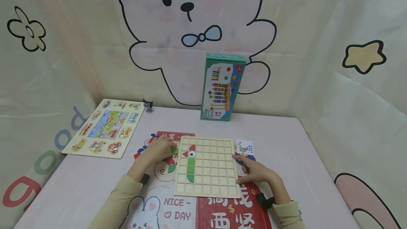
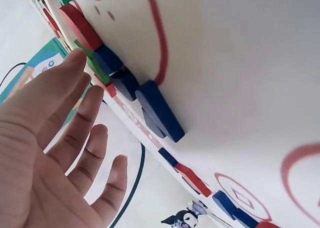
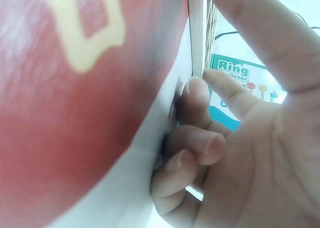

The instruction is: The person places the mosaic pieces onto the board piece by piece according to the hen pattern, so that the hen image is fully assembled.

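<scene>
A pale wooden grid board (image 1: 214,167) lies flat before me. In one of its left columns sit red pieces (image 1: 192,147), a round eye tile (image 1: 192,154), green squares (image 1: 190,166) and a rounded green piece (image 1: 190,178). My left hand (image 1: 159,149) hovers beside the board's left edge, fingers loosely bent over loose pieces. In the left wrist view its thumb tip is right by a green piece (image 2: 92,65), near a red piece (image 2: 80,28) and dark blue pieces (image 2: 162,110). My right hand (image 1: 255,170) touches the board's right edge with extended thumb and index finger, other fingers bent.
A small pattern card (image 1: 244,147) lies right of the board. Back left is a picture puzzle board (image 1: 130,137) with a small dark figurine (image 1: 148,105) at its corner. A green toy box (image 1: 222,87) stands at the back. Under the board lies a printed sheet (image 1: 178,207).
</scene>
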Available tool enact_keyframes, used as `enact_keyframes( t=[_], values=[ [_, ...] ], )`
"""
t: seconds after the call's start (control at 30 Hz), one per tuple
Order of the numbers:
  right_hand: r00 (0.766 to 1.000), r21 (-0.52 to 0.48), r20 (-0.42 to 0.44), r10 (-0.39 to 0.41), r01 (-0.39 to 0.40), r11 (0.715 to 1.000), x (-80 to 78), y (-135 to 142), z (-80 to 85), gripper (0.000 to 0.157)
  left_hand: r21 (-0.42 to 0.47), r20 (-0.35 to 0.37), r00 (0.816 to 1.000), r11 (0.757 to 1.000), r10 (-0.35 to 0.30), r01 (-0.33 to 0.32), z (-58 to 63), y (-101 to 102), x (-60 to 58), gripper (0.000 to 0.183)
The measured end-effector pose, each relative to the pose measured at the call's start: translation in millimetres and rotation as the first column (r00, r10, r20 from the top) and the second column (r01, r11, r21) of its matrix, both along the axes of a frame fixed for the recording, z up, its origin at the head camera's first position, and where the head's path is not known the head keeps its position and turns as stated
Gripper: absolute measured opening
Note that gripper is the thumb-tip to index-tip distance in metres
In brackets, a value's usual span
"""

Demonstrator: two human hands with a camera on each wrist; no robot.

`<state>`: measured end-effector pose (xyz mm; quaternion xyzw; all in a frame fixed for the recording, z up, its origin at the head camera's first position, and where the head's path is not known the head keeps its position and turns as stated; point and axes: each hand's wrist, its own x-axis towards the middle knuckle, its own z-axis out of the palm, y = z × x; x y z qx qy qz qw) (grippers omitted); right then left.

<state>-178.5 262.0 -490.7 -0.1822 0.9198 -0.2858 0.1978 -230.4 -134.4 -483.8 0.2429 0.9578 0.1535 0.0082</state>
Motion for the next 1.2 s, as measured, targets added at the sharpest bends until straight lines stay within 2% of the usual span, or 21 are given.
enact_keyframes(
  t=[0.4, 0.67, 0.93, 1.2],
  values=[
    [1.0, 0.012, -0.002, 0.004, -0.004, 1.0, -1.4, 0, -1.5, 0.09, 0.016, 0.055, 0.998, 1.0, 0.007, -0.008, -4.1, 0, -3.8, 0.029],
    [1.0, 0.013, 0.008, -0.008, 0.008, 1.0, -0.7, -1, 1.0, 0.089, 0.013, 0.046, 0.999, 1.0, 0.009, -0.01, -4.3, 1, -3.3, 0.028],
    [1.0, 0.01, 0.012, -0.007, 0.007, 1.0, -0.7, 0, 1.1, 0.09, 0.036, 0.004, 0.999, 0.999, 0.035, -0.035, -2.1, 6, 4.4, 0.025],
    [1.0, 0.008, 0.007, -0.008, 0.008, 1.0, -0.5, 0, 0.3, 0.09, 0.072, -0.078, 0.996, 0.996, -0.042, 0.048, 0.1, 16, 15.8, 0.023]
  ],
)
